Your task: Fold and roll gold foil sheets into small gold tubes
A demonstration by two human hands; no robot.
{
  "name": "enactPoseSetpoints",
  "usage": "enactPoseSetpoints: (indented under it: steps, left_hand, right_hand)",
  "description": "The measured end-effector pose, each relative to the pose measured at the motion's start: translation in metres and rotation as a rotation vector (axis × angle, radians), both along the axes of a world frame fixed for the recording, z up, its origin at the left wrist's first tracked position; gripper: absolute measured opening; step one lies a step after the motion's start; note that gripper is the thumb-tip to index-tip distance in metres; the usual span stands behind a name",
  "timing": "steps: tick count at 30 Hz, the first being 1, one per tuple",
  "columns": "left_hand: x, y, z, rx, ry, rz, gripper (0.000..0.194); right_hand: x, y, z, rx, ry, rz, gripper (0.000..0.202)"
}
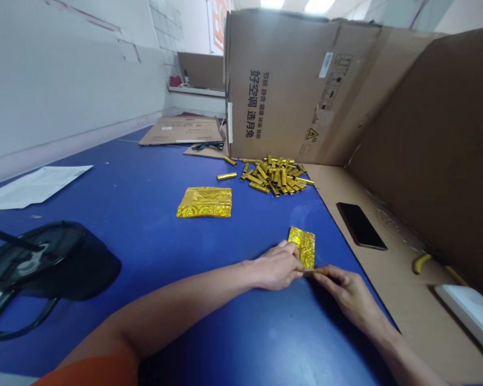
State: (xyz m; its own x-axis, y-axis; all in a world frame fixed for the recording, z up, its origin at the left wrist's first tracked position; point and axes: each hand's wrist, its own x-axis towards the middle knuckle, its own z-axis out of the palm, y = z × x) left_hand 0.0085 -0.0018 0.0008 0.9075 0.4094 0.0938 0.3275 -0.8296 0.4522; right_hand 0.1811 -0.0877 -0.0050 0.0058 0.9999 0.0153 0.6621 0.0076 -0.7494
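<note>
In front of a box (290,91), tubes (279,177) lie heaped, apparently finished; farther from it sits a stack (205,202) (flat, seemingly unrolled). Farther again, left hand (277,267) and right hand (349,292) pinch a sheet (307,249), apparently barely rolled, by the edge away from the box.

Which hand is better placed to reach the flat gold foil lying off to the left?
Probably the left hand: it is nearer the flat gold foil. The right hand is farther away, on the other side. Both, though, are at the near edge of another gold sheet.
</note>
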Motion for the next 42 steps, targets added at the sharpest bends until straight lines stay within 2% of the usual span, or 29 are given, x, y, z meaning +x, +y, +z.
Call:
enactPoseSetpoints:
  steps: [6, 10, 13, 15, 20, 29, 39, 42]
  left_hand:
    - [0.003, 0.004, 0.001, -0.013, 0.052, -0.001, 0.020]
    - [0.004, 0.010, -0.003, -0.160, 0.009, 0.052, 0.014]
    - [0.004, 0.012, -0.004, -0.284, -0.012, 0.124, 0.021]
    - [0.003, 0.012, -0.003, -0.306, -0.009, 0.166, 0.022]
    - [0.003, 0.011, -0.003, -0.221, -0.001, 0.257, 0.018]
    - [0.005, 0.010, -0.008, -0.101, 0.023, 0.236, 0.013]
    - [0.002, 0.001, -0.009, 0.052, 0.029, 0.260, 0.032]
    - [0.002, -0.001, -0.009, 0.078, 0.066, 0.270, 0.032]
  right_hand:
    - [0.001, 0.007, -0.001, -0.068, -0.002, -0.045, 0.028]
    - [0.003, 0.011, -0.005, -0.070, -0.036, -0.077, 0.030]
    - [0.004, 0.012, -0.006, -0.072, -0.037, -0.091, 0.028]
    - [0.003, 0.012, -0.005, -0.063, -0.051, -0.105, 0.026]
    - [-0.001, 0.012, -0.003, -0.039, -0.105, -0.145, 0.023]
    - [-0.005, 0.014, 0.001, -0.025, -0.170, -0.176, 0.018]
    - [-0.005, 0.020, 0.000, -0.070, -0.191, -0.191, 0.011]
    - [-0.005, 0.022, -0.002, -0.081, -0.173, -0.196, 0.006]
